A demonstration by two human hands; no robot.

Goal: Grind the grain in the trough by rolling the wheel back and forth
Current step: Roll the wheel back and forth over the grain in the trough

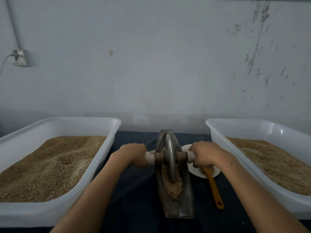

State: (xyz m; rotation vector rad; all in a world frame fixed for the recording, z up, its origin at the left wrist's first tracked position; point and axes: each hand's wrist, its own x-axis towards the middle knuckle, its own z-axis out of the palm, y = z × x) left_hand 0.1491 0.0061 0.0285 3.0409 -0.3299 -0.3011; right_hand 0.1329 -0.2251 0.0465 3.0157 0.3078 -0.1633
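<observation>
A narrow boat-shaped metal trough (186, 207) lies lengthwise on the dark table straight in front of me. Brown grain (173, 187) fills its near half. A thin metal wheel (170, 158) stands upright in the trough near its middle, its lower edge sunk in the grain. A wooden axle (180, 156) with white-wrapped ends runs through the wheel. My left hand (134, 154) is closed around the left end of the axle. My right hand (204, 155) is closed around the right end.
A large white tub (67, 121) heaped with grain sits to the left, a second white tub (252, 125) with grain to the right. A small white plate (198, 174) and an orange-handled tool (214, 189) lie just right of the trough. A wall rises behind.
</observation>
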